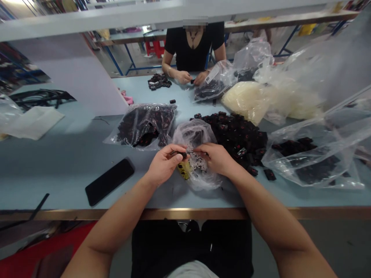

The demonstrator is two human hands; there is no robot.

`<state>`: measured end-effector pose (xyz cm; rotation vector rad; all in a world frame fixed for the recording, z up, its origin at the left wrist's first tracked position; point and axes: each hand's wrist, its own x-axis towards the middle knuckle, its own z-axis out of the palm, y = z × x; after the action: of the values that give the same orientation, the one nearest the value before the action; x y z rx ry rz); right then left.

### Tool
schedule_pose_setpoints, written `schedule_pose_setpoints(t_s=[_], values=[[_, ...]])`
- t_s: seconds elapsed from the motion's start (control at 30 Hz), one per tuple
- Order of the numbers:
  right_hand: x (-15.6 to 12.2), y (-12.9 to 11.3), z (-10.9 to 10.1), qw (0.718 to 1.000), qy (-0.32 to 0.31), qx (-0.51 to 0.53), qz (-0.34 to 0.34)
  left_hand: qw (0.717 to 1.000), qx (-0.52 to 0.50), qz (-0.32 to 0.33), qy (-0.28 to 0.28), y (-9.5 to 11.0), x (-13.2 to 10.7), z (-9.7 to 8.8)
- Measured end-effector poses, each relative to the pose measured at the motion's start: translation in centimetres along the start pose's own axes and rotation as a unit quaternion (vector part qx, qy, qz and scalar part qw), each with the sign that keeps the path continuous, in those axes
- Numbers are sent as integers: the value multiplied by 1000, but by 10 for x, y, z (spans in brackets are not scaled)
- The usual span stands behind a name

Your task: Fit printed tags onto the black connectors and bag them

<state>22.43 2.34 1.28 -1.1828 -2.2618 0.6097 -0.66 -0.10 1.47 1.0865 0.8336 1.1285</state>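
My left hand [165, 162] is closed in a pinch on a small black part [183, 155] just above the table's near edge. My right hand [216, 157] is closed too, its fingertips pinched over a small clear bag of tiny metal pieces [197, 164]; what it grips is too small to name. The two hands almost touch over that bag. A loose heap of small black parts [236, 135] lies just behind my right hand.
A black phone [109, 181] lies left of my hands. Clear bags of black parts [145, 125] [313, 158] sit on the light blue table [63, 162]. Across it, another person's hands [191, 77] work beside a bag; a pale filled bag [249, 100] lies right.
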Motion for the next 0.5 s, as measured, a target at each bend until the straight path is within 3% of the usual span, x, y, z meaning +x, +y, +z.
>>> schedule_pose_setpoints(t_s=[0.23, 0.5], values=[[-2, -5, -3, 976, 76, 198, 47, 998, 57, 9, -21, -2, -3, 1], [-1, -15, -6, 920, 75, 372, 97, 997, 77, 14, -28, -4, -6, 3]])
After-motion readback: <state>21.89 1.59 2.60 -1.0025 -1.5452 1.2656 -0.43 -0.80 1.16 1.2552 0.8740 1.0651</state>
